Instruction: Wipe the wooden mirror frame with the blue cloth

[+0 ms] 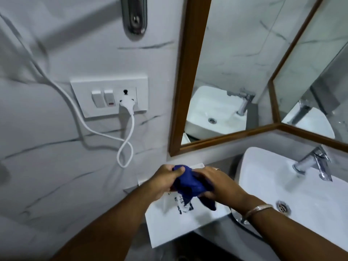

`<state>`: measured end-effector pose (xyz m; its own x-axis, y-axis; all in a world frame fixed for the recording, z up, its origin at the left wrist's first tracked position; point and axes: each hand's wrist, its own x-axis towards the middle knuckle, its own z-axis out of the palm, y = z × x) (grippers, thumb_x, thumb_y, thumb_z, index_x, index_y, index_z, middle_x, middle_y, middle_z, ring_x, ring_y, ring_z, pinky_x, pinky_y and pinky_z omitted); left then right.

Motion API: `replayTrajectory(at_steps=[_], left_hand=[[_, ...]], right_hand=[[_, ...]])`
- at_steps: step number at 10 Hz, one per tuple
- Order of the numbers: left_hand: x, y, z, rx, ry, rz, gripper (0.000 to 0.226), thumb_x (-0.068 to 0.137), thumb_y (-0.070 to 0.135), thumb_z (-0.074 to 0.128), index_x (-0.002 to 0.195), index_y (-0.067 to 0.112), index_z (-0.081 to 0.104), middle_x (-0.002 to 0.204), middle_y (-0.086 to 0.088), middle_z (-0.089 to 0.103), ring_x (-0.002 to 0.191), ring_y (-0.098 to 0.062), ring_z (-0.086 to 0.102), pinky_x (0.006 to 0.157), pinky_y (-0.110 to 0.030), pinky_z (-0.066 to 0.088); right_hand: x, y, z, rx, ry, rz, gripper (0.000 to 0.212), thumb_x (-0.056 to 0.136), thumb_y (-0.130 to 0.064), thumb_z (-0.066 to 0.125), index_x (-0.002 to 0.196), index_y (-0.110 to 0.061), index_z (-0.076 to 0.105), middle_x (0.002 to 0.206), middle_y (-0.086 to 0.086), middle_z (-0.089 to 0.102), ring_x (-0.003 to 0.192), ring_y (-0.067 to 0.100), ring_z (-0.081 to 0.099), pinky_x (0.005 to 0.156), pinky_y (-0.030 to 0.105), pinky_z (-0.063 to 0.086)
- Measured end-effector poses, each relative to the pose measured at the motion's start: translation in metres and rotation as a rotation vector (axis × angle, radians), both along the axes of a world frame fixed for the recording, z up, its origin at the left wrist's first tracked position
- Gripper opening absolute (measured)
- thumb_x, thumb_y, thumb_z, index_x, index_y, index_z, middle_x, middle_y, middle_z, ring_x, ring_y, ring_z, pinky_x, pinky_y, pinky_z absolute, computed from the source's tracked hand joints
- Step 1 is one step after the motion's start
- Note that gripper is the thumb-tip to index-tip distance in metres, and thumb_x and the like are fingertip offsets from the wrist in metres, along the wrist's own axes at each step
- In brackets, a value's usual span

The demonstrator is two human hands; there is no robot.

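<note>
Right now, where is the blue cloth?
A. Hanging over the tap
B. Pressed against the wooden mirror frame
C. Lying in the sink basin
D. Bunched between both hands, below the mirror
D: the blue cloth is bunched between the left hand and the right hand, well below the wooden mirror frame and beside the sink, touching neither.
</note>
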<state>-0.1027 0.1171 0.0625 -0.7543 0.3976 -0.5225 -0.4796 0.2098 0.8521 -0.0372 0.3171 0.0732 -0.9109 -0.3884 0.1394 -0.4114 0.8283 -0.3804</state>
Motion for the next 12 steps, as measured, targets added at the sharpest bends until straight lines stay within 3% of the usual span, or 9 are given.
replayTrajectory(at_steps=[1, 2, 3, 4, 6, 7, 8, 10, 12], left_hand=[[-0.002, -0.004, 0.005, -0.093, 0.184, -0.276, 0.022, 0.1, 0.024, 0.06, 0.105, 0.003, 0.065, 0.096, -0.013, 0.065, 0.087, -0.023, 0.059, 0.078, -0.036, 0.049], [-0.005, -0.011, 0.017, -0.104, 0.197, -0.511, 0.015, 0.1, 0.028, 0.06, 0.099, 0.013, 0.064, 0.092, -0.006, 0.062, 0.085, -0.018, 0.056, 0.077, -0.034, 0.044], [-0.006, -0.022, 0.024, -0.064, 0.089, -0.558, 0.011, 0.099, 0.032, 0.061, 0.102, 0.023, 0.068, 0.087, 0.011, 0.071, 0.082, -0.002, 0.065, 0.072, -0.02, 0.052], [-0.006, -0.035, 0.013, -0.17, 0.078, -0.407, 0.017, 0.099, 0.031, 0.06, 0.108, 0.02, 0.069, 0.088, 0.011, 0.072, 0.08, -0.004, 0.066, 0.065, -0.018, 0.053], [0.016, -0.045, -0.062, -0.244, -0.005, 0.04, 0.016, 0.101, 0.019, 0.058, 0.112, 0.013, 0.067, 0.1, -0.006, 0.068, 0.081, -0.014, 0.064, 0.067, -0.028, 0.055], [0.02, -0.027, -0.108, -0.423, 0.094, 0.151, 0.036, 0.099, 0.012, 0.057, 0.135, 0.007, 0.058, 0.128, -0.014, 0.063, 0.109, -0.028, 0.062, 0.094, -0.04, 0.053], [0.033, -0.008, -0.154, -0.875, 0.319, -0.091, 0.058, 0.1, 0.031, 0.055, 0.153, 0.018, 0.038, 0.157, -0.008, 0.042, 0.141, -0.027, 0.042, 0.116, -0.042, 0.037], [0.054, 0.012, -0.229, -1.171, 0.601, -0.565, 0.065, 0.106, 0.042, 0.034, 0.16, 0.027, 0.002, 0.169, -0.01, -0.003, 0.155, -0.032, 0.003, 0.124, -0.052, 0.007], [0.052, -0.004, -0.219, -1.356, 0.738, -0.674, 0.081, 0.098, 0.065, 0.03, 0.161, 0.024, 0.0, 0.169, -0.011, -0.005, 0.154, -0.035, -0.01, 0.119, -0.058, -0.014]], right_hand=[[0.008, 0.016, -0.011, -0.107, -0.28, -0.078, 0.113, 0.061, -0.061, 0.078, 0.15, -0.031, 0.014, 0.153, -0.01, 0.026, 0.137, 0.003, 0.023, 0.112, 0.022, 0.02], [-0.002, 0.022, -0.013, -0.063, -0.479, -0.054, 0.121, 0.065, -0.057, 0.079, 0.15, -0.037, -0.006, 0.159, -0.016, -0.003, 0.144, 0.006, -0.007, 0.117, 0.03, 0.009], [-0.015, 0.019, -0.027, 0.004, -0.57, 0.069, 0.077, 0.08, -0.044, 0.072, 0.145, -0.027, 0.034, 0.161, -0.004, 0.009, 0.147, 0.014, -0.003, 0.119, 0.038, 0.009], [-0.019, 0.025, -0.05, -0.23, -0.746, 0.035, 0.032, 0.087, -0.034, 0.068, 0.114, -0.018, 0.061, 0.128, 0.005, 0.059, 0.12, 0.02, 0.053, 0.105, 0.046, 0.043], [-0.038, 0.059, -0.101, -0.653, -0.902, -0.337, 0.024, 0.082, -0.032, 0.074, 0.092, -0.012, 0.066, 0.08, 0.005, 0.066, 0.071, 0.019, 0.061, 0.063, 0.032, 0.05], [-0.053, 0.061, -0.133, -0.316, -0.869, -0.415, 0.029, 0.083, -0.034, 0.072, 0.099, -0.012, 0.061, 0.088, 0.008, 0.065, 0.073, 0.019, 0.06, 0.063, 0.028, 0.046], [-0.052, 0.055, -0.159, 0.226, -0.542, -0.321, 0.044, 0.09, -0.034, 0.059, 0.124, -0.008, 0.048, 0.126, 0.017, 0.058, 0.112, 0.033, 0.056, 0.092, 0.036, 0.045], [-0.024, 0.012, -0.227, 0.358, -0.462, -0.107, 0.065, 0.097, -0.05, 0.035, 0.153, -0.026, 0.01, 0.161, 0.011, 0.006, 0.146, 0.034, 0.011, 0.117, 0.046, 0.018], [-0.008, -0.005, -0.237, 0.474, -0.41, -0.215, 0.068, 0.098, -0.055, 0.025, 0.152, -0.028, -0.006, 0.161, 0.01, -0.01, 0.147, 0.037, -0.005, 0.119, 0.049, 0.007]])
